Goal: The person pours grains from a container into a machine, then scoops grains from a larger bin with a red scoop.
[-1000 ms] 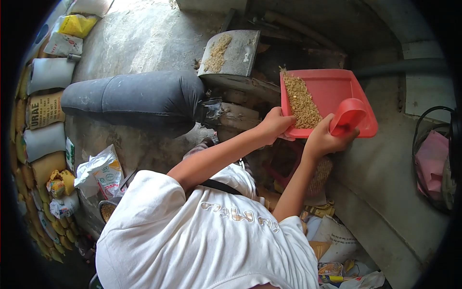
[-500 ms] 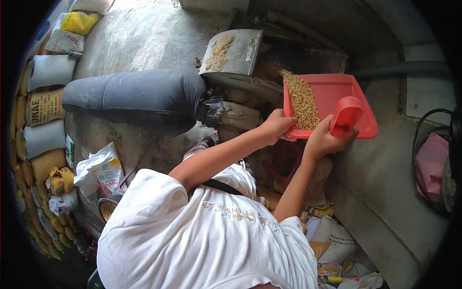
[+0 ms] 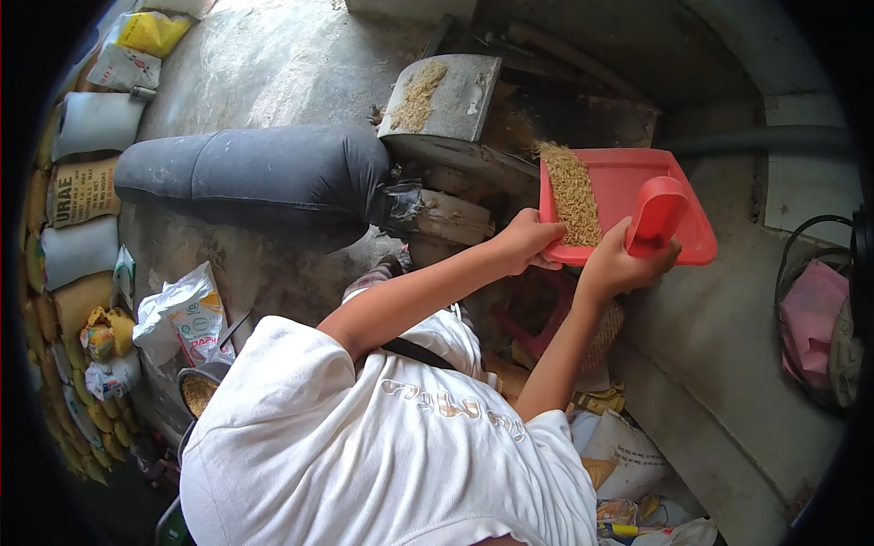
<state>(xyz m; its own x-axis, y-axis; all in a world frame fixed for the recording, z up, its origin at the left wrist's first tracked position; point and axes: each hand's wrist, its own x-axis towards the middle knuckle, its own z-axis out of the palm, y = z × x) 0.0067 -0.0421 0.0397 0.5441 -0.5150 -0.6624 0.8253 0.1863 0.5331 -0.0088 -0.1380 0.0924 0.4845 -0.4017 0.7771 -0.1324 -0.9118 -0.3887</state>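
Slightly lower now, the red tray (image 3: 637,182) tips toward its left edge, where the grain (image 3: 572,193) banks up beside the grey metal chute (image 3: 446,100). From the head view, the left hand (image 3: 528,241) clasps the tray's near corner, and the right hand (image 3: 619,264) curls around the red scoop (image 3: 654,217). Tipping looks underway; emptying the grain calls for a steeper, steady tilt toward the chute.
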